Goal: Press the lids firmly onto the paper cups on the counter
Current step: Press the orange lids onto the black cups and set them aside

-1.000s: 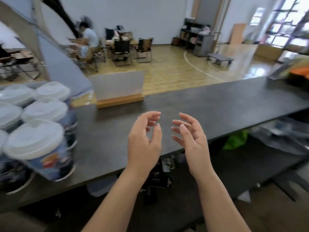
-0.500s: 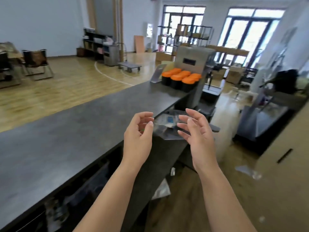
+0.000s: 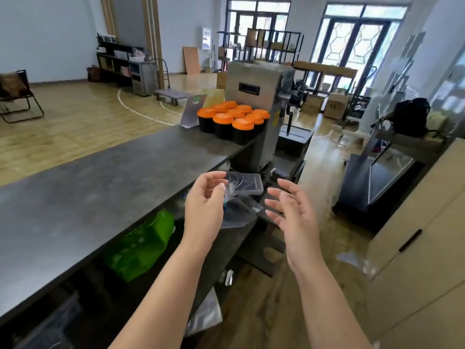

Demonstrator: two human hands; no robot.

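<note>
Dark table runs from lower left toward centre. Green bag sits on the shelf beneath it. Left hand raised off the table's near edge, fingers loosely curled, gripping nothing. Black cups with orange lids clustered at the table's far end. Right hand raised beside the left, fingers spread, empty.

Your counter runs from lower left toward centre. The lidded cups cluster at its far end, left of the machine. A bag sits beneath.
</note>
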